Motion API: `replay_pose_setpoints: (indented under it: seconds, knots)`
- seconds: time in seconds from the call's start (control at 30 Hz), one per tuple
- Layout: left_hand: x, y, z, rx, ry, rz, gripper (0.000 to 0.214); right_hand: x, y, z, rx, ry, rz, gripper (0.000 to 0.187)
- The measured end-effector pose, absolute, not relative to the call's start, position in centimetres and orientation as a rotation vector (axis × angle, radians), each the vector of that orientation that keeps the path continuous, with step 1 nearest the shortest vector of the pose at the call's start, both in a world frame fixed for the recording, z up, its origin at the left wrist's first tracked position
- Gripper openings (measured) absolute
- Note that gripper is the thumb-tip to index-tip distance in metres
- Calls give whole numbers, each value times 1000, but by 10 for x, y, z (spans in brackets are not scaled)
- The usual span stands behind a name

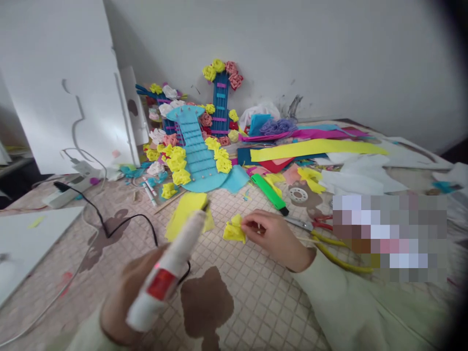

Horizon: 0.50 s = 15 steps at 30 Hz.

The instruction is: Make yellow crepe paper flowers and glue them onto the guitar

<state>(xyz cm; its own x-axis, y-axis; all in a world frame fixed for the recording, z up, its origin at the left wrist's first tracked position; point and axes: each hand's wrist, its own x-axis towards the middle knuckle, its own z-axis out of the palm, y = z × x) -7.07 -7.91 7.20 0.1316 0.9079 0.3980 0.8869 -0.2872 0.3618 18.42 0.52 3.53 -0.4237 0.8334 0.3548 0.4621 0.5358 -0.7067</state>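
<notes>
My left hand (126,297) is wrapped round a white glue gun (171,263) with a red label, raised close to the camera, its tip pointing toward the middle of the table. My right hand (272,236) pinches a small crumpled yellow felt flower (234,230) against the checked tablecloth (256,292). A flat yellow felt piece (185,212) lies just behind the gun's tip. Beyond it stands a blue felt guitar shape (197,156) edged with yellow flowers.
A black cable (106,226) runs from a power strip (68,192) at the left. Green marker (270,192), scissors and yellow-handled pliers (329,243) lie right of my right hand. Felt strips (314,148) and scraps crowd the back right. White boards (58,87) lean at the left.
</notes>
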Motion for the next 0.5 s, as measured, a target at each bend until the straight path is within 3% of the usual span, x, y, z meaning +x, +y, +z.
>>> replay_pose_setpoints:
  seconds: [0.17,0.3,0.5]
  knots:
    - [-41,-81,54,2445,1431,690,41,186,5,38,-1023,-2064,713,10]
    - [-39,-81,52,2478,1457,617,30,187,5,39,-1034,-2064,724,11]
    - [-36,-86,48,2503,1494,572,31,188,6,40,-1029,-2060,711,11]
